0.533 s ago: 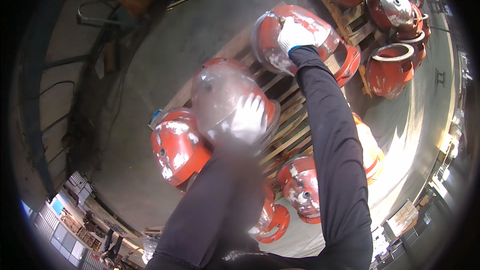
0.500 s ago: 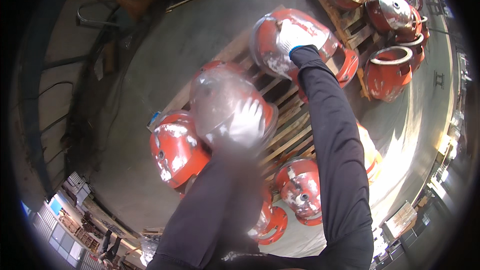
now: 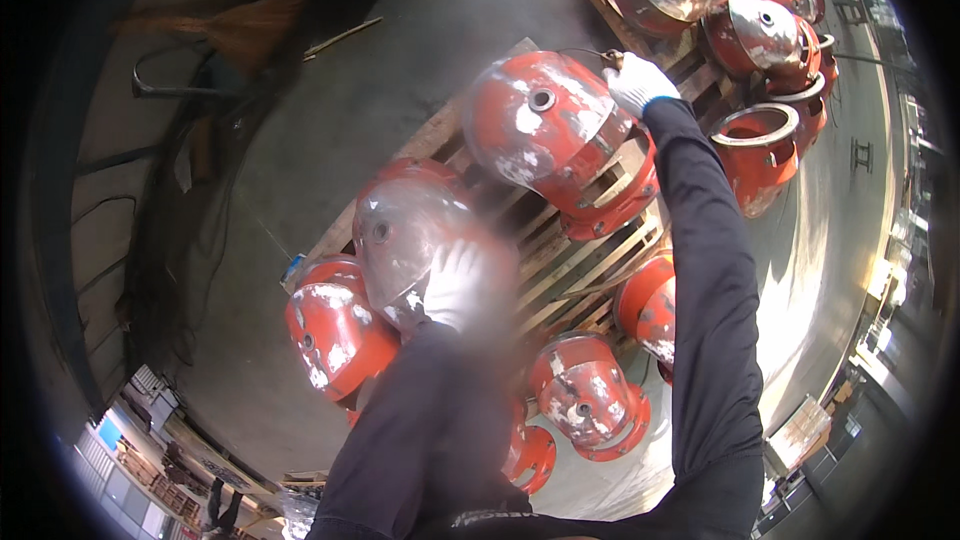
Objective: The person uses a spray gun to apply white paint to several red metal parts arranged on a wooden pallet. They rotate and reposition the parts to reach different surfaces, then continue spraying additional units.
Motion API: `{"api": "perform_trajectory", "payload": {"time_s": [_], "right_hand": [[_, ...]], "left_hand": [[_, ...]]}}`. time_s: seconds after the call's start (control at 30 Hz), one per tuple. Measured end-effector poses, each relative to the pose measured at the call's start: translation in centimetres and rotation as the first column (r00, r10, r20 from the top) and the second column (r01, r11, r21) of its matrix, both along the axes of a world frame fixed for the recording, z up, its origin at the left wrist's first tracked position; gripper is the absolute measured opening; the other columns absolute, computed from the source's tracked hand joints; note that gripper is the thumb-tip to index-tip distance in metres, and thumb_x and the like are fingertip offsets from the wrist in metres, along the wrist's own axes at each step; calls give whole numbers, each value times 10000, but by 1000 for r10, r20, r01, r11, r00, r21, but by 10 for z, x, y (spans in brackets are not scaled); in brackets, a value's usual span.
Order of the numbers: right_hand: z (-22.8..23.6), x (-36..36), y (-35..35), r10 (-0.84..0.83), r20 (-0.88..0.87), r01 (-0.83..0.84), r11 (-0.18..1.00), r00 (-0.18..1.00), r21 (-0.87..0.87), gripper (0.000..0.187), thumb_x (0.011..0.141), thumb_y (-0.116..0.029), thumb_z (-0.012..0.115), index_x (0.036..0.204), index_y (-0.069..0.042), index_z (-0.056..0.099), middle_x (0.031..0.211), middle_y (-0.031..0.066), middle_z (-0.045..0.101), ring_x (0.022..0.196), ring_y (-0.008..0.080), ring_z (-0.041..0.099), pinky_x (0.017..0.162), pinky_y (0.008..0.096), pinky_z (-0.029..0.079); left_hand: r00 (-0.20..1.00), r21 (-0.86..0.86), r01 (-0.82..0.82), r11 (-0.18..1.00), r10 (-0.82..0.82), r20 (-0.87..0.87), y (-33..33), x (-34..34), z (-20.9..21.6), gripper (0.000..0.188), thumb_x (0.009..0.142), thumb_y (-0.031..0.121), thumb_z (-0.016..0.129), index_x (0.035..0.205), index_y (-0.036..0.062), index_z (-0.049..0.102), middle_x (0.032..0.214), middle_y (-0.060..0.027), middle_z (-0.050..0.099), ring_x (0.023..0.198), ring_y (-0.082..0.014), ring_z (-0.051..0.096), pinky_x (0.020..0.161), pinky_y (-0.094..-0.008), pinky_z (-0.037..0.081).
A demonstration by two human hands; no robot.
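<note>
My left hand (image 3: 452, 285), in a white glove, lies with outstretched fingers on a rounded metal housing (image 3: 405, 215) whose dome is mostly dull grey, with red paint at its far edge. My right hand (image 3: 638, 86), also gloved, is closed at the far right side of another red housing (image 3: 520, 130) with white patches and a round port. A small brownish thing (image 3: 612, 59) shows at its fingertips; I cannot make out its kind. A thin dark line runs from it above the housing. Haze blurs the area beside my left hand.
The housings rest on a slatted wooden pallet (image 3: 545, 258). Near my left forearm sits a red housing (image 3: 335, 325); another (image 3: 585, 395) lies between my arms. A second pallet (image 3: 600, 12) at the far right bears several more. A stick (image 3: 343, 38) lies on the floor.
My right hand has moved right, from the top of the red housing to its far right side. My left hand stays on the grey dome, and the whole view has shifted slightly.
</note>
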State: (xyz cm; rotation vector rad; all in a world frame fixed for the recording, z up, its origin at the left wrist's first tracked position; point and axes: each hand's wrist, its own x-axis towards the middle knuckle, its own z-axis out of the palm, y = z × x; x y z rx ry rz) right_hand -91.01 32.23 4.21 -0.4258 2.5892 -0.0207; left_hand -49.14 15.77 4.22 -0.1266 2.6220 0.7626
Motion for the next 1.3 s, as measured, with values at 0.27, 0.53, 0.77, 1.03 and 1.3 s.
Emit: {"api": "perform_trajectory", "payload": {"time_s": [0.27, 0.53, 0.77, 1.03, 1.3], "right_hand": [[91, 144, 131, -226, -154, 197, 963, 962, -182, 489, 1045, -423, 587, 1302, -6, 585, 1045, 343, 718, 998, 500, 707, 864, 558, 559], [88, 340, 228, -878, -16, 838, 462, 479, -290, 567, 1055, -499, 580, 1347, -15, 615, 1037, 294, 751, 991, 439, 739, 888, 501, 576], [-14, 406, 249, -763, 58, 697, 554, 644, -456, 601, 1043, -556, 562, 1320, -27, 631, 1128, 328, 718, 1104, 512, 678, 951, 537, 547], [12, 438, 258, -888, 317, 792, 81, 333, -605, 512, 1046, -468, 622, 1292, -19, 649, 1032, 255, 754, 940, 395, 751, 829, 464, 573], [18, 355, 291, -744, 234, 775, 557, 626, -299, 545, 1037, -519, 578, 1216, -5, 609, 1042, 337, 720, 1044, 497, 701, 911, 538, 551]], "left_hand": [[962, -168, 16, 986, -61, -265, 9, 41, -79, 481, 905, 263, 631, 1331, 46, 686, 1435, -162, 639, 1413, -360, 518, 1238, -579, 294], [933, -275, 35, 961, -130, -336, 19, 41, -76, 391, 914, 250, 640, 1262, 92, 721, 1400, -131, 667, 1390, -353, 545, 1222, -580, 320], [901, -371, 75, 926, -222, -372, 27, 45, -80, 342, 929, 261, 628, 1223, 124, 736, 1358, -95, 694, 1362, -342, 566, 1201, -555, 348], [844, -436, 135, 890, -334, -420, 25, 44, -87, 327, 898, 251, 638, 1183, 109, 713, 1300, -93, 705, 1313, -351, 589, 1143, -566, 401], [904, -474, 224, 852, -363, -226, 22, 40, -85, 524, 914, 391, 651, 1377, 146, 629, 1451, -91, 629, 1424, -354, 501, 1213, -578, 321]]}}
